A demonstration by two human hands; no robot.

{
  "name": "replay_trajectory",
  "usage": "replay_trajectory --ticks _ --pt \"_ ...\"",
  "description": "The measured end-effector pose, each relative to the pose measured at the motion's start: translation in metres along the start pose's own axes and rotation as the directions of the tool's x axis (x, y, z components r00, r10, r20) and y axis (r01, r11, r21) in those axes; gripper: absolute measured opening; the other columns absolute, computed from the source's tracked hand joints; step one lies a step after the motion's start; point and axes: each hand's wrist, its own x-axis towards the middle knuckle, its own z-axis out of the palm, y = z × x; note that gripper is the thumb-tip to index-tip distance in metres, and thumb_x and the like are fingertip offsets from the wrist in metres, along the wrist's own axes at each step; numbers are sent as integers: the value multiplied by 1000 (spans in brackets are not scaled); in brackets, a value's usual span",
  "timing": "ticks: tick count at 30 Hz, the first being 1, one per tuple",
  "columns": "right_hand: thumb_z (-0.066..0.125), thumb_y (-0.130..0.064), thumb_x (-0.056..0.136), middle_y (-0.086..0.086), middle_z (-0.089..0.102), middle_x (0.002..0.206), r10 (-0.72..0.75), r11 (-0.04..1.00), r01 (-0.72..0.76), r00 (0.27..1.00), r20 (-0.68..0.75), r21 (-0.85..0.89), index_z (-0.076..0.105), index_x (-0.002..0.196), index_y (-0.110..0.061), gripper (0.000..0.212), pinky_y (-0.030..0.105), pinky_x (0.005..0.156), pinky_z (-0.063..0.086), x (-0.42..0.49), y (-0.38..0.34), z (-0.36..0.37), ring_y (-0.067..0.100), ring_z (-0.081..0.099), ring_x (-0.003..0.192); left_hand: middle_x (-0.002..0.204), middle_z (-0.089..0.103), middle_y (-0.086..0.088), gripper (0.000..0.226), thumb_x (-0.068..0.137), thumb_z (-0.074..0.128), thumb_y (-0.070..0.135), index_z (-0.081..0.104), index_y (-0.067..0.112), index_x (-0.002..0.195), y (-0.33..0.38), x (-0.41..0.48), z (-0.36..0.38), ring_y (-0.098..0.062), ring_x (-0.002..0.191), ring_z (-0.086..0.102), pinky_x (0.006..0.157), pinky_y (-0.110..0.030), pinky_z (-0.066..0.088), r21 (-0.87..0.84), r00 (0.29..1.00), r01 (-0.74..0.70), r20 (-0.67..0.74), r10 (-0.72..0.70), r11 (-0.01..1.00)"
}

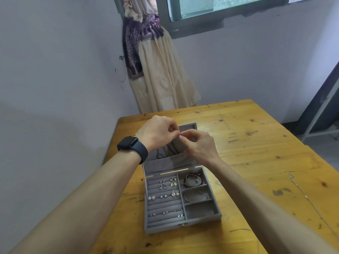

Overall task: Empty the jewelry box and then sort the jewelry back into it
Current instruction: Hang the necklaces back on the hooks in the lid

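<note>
Near me, the jewelry box point(165, 227) sits by the table's point(256, 143) left edge, earrings point(173, 182) and bracelets point(192, 174) sorted, one compartment point(200, 211) bare. Farther, over its lid point(157, 165), my left hand point(156, 132) and right hand point(200, 143) pinch a necklace point(167, 147); probably nearly finished.

Our left hand point(156, 132) and right hand point(200, 143) pinch a thin necklace point(158, 156) over the open jewelry box point(183, 226) lid point(159, 165), twelve o'clock of the earrings point(173, 182).
</note>
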Motion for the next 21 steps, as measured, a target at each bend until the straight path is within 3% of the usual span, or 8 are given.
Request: replay_trajectory --ticks 2,3,6,8,11,15,18,21 --pt "72 -29 91 -11 74 83 22 1000 -21 1000 -17 12 78 95 -25 8 28 63 59 1 1 -1 11 71 58 93 70 11 13 92 64 38 74 30 95 -2 -1 2 -11 87 65 77 -37 58 33 1000 3 10 -3 999" --pt "72 -29 91 -11 74 82 22 1000 -22 1000 -21 -1 77 94 -26 7 25 63 57 1 3 -1 10 70 57 93 69 11 14 92 64 38 74 29 96 -4 -2 3 -11 87 65 76 -37 58 59 1000 3 20 -4 998" --pt "70 -30 91 -16 70 77 -25 993 19 998 -49 -115 75 89 -28 5 14 64 47 2 6 -1 1 67 65 94 68 11 15 93 61 39 72 29 96 -7 -5 6 -13 89 64 76 -38 57 128 998 3 62 -11 992" --pt "68 -31 91 -16 69 77 -43 984 28 996 -81 -178 73 90 -27 7 19 68 47 5 8 1 2 65 71 96 67 10 16 93 59 41 70 29 98 -7 -6 9 -15 90 64 75 -38 57 157 998 20 60 -30 987" --pt "64 -35 92 -10 70 85 -90 942 50 990 -106 -333 73 93 -24 14 30 75 52 9 11 9 9 64 80 99 65 6 20 95 56 41 69 28 98 -8 -7 16 -19 96 61 73 -36 53 228 998 46 -49 -36 973" --pt "59 -38 92 -3 62 100 -199 850 91 967 -157 -519 71 94 -23 19 37 72 52 10 11 16 19 58 90 111 62 -1 23 91 62 42 71 21 88 -13 -9 31 -25 105 53 82 -38 45 386 959 28 -271 85 922" --pt "65 -36 87 0 54 121 -343 729 124 917 -203 -673 72 84 -22 16 41 81 46 13 14 18 23 45 111 123 60 -4 20 90 63 37 69 18 87 -14 -5 36 -27 108 56 90 -40 44 290 962 22 -266 58 957" --pt "65 -34 86 1 51 139 -383 709 186 912 -149 -680 71 80 -23 13 44 97 37 19 19 16 24 35 136 114 60 -2 19 92 58 34 64 16 90 -12 -2 38 -26 95 60 84 -38 46 181 969 43 -245 3 983"
